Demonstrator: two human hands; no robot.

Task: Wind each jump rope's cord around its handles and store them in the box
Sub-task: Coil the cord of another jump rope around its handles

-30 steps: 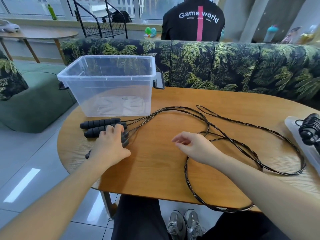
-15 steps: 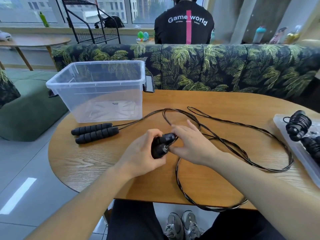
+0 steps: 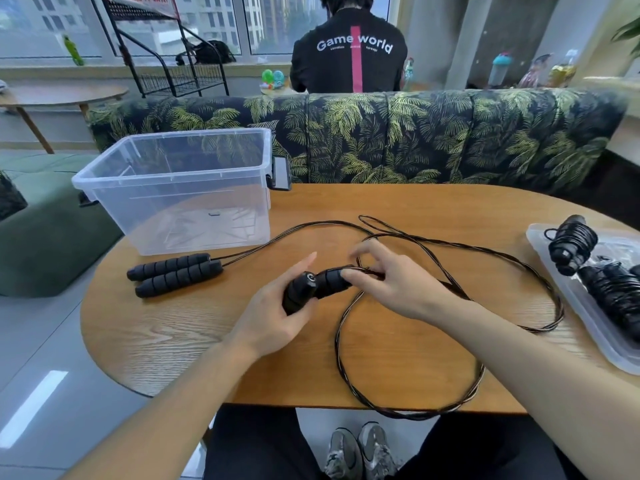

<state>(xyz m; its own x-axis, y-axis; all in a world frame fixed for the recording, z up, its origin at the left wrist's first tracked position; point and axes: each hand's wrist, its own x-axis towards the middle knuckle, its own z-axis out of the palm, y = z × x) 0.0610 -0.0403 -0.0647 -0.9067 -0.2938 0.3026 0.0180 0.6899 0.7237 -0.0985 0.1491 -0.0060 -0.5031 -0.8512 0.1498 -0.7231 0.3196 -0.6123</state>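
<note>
Starting the wind: left hand [image 3: 273, 317] grips paired handles [image 3: 313, 289], right hand [image 3: 391, 285] pinches cord [image 3: 408, 414] near mid-desk [image 3: 180, 341]; next, looping cord round handles

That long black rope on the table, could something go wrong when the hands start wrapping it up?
Maybe. The loose cord crosses the other rope's cord near the right hand, so winding might tangle them or drag the spare handles lying by the box. One loop hangs over the table edge and could snag there. The left hand grips two held handles together; one might slip out.
</note>
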